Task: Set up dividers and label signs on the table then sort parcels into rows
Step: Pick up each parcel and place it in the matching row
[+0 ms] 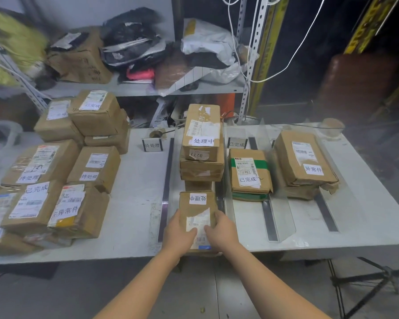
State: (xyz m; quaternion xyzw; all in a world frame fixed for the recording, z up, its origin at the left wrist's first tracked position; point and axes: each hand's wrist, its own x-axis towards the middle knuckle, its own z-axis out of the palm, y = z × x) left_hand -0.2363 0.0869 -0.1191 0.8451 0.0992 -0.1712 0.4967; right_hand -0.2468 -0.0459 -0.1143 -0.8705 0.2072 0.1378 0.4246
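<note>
A brown cardboard parcel (197,210) with a white label lies at the table's front edge, in the second row between two clear dividers. My left hand (179,231) grips its left side and my right hand (222,229) grips its right side, thumbs on top. Behind it in the same row stands a stack of parcels (202,143) labelled alike. The row to the right holds a parcel with green tape (249,173), and the far right row holds stacked parcels (305,162). A small label sign (152,145) stands at the back of the first row, another sign (237,143) in the third.
Several unsorted parcels (55,176) are piled on the table's left part. Clear upright dividers (270,166) on dark base strips (167,171) split the grey table (134,226). A shelf (136,88) with bags and boxes stands behind. A tripod (366,277) stands at the right.
</note>
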